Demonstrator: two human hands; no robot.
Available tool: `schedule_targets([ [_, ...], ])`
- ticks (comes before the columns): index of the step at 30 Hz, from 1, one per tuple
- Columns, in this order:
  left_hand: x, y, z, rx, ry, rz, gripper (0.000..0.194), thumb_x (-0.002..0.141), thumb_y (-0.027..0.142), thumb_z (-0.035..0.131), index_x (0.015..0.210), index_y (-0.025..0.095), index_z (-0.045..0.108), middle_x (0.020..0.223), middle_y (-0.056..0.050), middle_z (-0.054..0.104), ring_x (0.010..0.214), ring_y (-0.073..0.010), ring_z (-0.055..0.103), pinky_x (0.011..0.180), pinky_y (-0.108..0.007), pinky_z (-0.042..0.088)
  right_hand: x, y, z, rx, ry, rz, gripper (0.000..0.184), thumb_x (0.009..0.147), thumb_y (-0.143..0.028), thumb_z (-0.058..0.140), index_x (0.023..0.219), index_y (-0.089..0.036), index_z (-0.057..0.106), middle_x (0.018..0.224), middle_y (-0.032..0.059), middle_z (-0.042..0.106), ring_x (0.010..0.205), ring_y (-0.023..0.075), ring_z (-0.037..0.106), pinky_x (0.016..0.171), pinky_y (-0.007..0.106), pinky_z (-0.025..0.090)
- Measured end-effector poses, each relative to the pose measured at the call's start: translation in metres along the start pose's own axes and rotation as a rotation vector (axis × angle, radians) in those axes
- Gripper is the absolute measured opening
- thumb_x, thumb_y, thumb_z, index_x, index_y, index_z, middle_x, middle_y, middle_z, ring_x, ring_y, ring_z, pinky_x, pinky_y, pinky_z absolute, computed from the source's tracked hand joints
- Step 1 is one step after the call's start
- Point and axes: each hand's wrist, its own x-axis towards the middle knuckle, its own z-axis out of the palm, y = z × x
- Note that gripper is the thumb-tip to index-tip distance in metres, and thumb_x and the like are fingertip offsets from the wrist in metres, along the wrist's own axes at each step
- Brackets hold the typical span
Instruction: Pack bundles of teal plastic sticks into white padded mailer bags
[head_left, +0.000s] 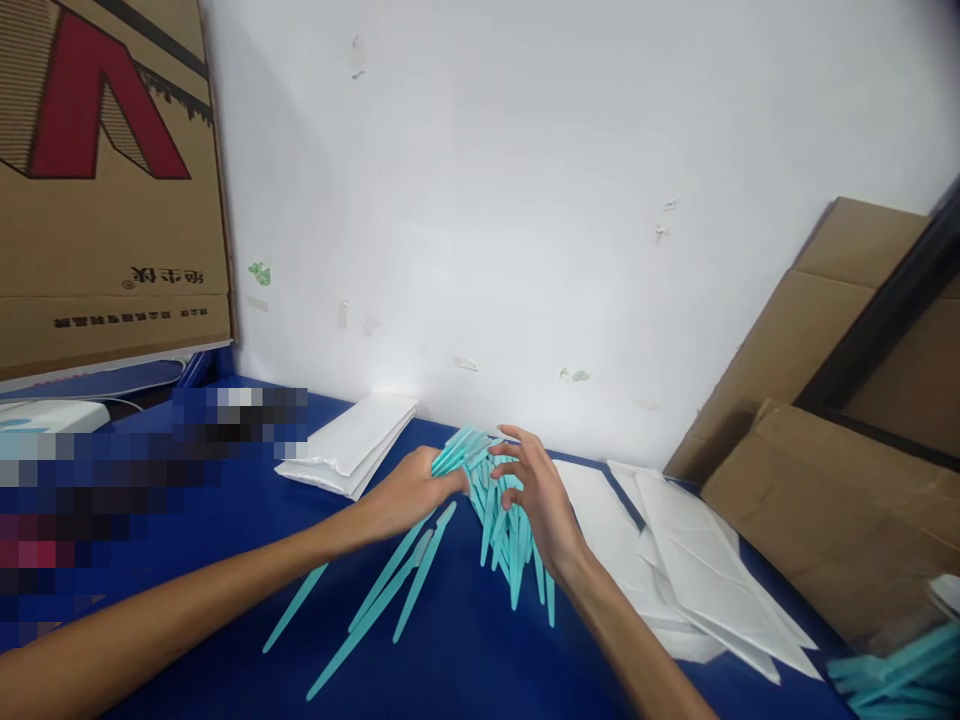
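My left hand [416, 490] is closed round a bundle of slim turquoise plastic sticks, shaped like eyebrow razors [465, 445], with their ends fanned out past the thumb. Close beside it, my right hand [538, 495] has its fingers curved and spread, over the edge of a heap of the same razors [510, 550]. Whether its fingertips touch any of them I cannot tell. A few loose razors [390, 590] lie on the blue tabletop [465, 660] in front of my left wrist, one of them partly hidden by my forearm.
Folded white paper packets [349, 445] lie at the back left, and white sheets or envelopes [697, 550] overlap on the right. More turquoise razors [900, 670] sit at the lower right corner. Cardboard [825, 520] leans at right; a large printed box [112, 220] stands left. A white wall [487, 200] closes the back.
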Motion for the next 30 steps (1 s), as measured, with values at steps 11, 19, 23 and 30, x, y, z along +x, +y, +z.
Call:
schedule_targets([
  [11, 0.004, -0.035, -0.006, 0.487, 0.291, 0.091, 0.028, 0.061, 0.027, 0.073, 0.046, 0.023, 0.05, 0.048, -0.001, 0.044, 0.046, -0.0177, 0.043, 0.055, -0.029, 0.027, 0.0, 0.005, 0.0, -0.08, 0.086, -0.015, 0.035, 0.093, -0.055, 0.049, 0.107, -0.025, 0.062, 0.1, 0.0052, 0.057, 0.074, 0.0159, 0.054, 0.05, 0.023, 0.038],
  [19, 0.001, -0.032, -0.002, 0.629, 0.264, 0.044, 0.034, 0.062, 0.022, 0.068, 0.045, 0.024, 0.039, 0.047, 0.001, 0.039, 0.049, -0.0224, 0.048, 0.058, -0.032, 0.03, -0.001, 0.008, 0.002, -0.104, 0.079, -0.001, 0.036, 0.092, -0.056, 0.05, 0.105, -0.025, 0.063, 0.097, 0.0039, 0.057, 0.069, 0.0144, 0.054, 0.049, 0.024, 0.037],
  [23, 0.007, -0.029, -0.005, 0.612, 0.37, 0.131, 0.026, 0.075, 0.032, 0.062, 0.056, 0.023, 0.046, 0.054, -0.001, 0.048, 0.051, -0.0203, 0.048, 0.056, -0.03, 0.027, -0.001, 0.009, 0.003, -0.109, 0.094, -0.007, 0.033, 0.091, -0.054, 0.052, 0.102, -0.025, 0.065, 0.095, 0.0035, 0.057, 0.073, 0.0151, 0.054, 0.05, 0.023, 0.037],
  [30, 0.017, -0.009, -0.017, 0.092, 0.336, 0.186, 0.042, 0.095, 0.046, 0.037, 0.067, 0.019, 0.055, 0.057, -0.002, 0.058, 0.05, -0.0161, 0.052, 0.054, -0.028, 0.037, -0.002, 0.006, 0.008, -0.111, -0.037, 0.028, 0.043, 0.092, -0.061, 0.047, 0.102, -0.022, 0.063, 0.09, 0.0048, 0.062, 0.071, 0.016, 0.06, 0.052, 0.024, 0.043],
])
